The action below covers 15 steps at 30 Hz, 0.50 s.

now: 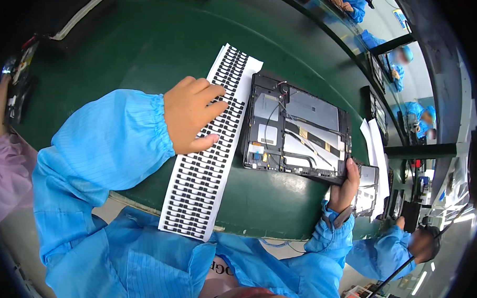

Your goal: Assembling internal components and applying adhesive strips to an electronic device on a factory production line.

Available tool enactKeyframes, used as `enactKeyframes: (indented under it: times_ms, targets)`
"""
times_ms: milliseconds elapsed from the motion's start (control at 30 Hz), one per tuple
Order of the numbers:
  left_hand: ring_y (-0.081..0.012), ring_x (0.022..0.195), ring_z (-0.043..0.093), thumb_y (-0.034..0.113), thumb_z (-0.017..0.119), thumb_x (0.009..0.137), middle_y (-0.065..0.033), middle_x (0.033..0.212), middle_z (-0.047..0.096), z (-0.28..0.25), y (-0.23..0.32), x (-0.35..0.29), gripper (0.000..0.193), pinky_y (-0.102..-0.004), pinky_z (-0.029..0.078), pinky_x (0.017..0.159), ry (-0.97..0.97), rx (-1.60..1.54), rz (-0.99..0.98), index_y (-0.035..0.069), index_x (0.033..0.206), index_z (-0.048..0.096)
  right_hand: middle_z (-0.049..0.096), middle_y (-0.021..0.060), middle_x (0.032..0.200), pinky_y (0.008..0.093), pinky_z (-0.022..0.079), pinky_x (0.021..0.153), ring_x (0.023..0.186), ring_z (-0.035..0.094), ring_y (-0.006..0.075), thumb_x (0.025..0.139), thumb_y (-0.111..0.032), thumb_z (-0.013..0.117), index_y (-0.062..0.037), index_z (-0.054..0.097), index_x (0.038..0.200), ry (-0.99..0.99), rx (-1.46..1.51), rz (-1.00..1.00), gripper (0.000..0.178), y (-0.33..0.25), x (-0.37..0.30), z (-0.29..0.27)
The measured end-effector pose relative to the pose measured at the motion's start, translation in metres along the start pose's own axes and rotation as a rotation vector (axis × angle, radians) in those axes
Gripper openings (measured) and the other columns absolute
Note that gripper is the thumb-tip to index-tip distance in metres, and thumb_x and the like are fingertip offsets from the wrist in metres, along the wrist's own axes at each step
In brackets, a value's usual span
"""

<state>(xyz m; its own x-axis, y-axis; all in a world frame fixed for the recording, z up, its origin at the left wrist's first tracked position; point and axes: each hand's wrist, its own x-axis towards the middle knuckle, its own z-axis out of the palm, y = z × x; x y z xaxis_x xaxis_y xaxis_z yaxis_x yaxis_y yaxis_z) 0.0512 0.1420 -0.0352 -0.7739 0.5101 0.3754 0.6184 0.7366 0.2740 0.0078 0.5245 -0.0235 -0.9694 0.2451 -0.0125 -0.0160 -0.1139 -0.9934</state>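
So the left hand (190, 113) is lying flat on the long white sticker sheet (207, 153), fingers spread loose and thumb tip pressing on the rows of little black pads, not gripping anything. That sheet runs lengthwise from the near edge of the green table (147, 46) up and away, tilted a bit to the right. Just to its right, nearly touching along the top end, sits the opened tablet (297, 130), back cover off, its long side running left to right, so roughly crosswise to the sheet. The right hand (346, 187) is clamped on the tablet's near right corner, fingers wrapped over the edge. So the pads are under the left hand and the tablet lies directly to the right of it, with the right hand pinning the far end. Another tablet-like part (367, 189) sits just past the right hand.
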Motion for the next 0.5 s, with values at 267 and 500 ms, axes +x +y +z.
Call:
enactKeyframes:
  times_ms: [267, 500]
  targets:
    - [-0.03, 0.09, 0.044, 0.028, 0.068, 0.063, -0.0204, 0.107, 0.045, 0.001, -0.002, -0.002, 0.051, -0.0399, 0.037, 0.079, 0.033, 0.007, 0.0, -0.004, 0.1, 0.051, 0.06, 0.0089, 0.084, 0.0288, 0.047, 0.072, 0.076, 0.057, 0.0167, 0.084, -0.017, 0.052, 0.0018, 0.055, 0.091, -0.061, 0.044, 0.074, 0.02, -0.002, -0.002, 0.003]
    - [-0.0308, 0.095, 0.044, 0.027, 0.068, 0.064, -0.0191, 0.107, 0.046, 0.005, -0.004, 0.007, 0.052, -0.0414, 0.035, 0.083, 0.046, -0.064, -0.008, -0.003, 0.102, 0.051, 0.053, 0.0131, 0.099, 0.0296, 0.041, 0.079, 0.092, 0.052, 0.0242, 0.077, -0.008, 0.058, -0.0003, 0.058, 0.089, -0.077, -1.121, -0.58, 0.015, -0.021, -0.011, 0.039]
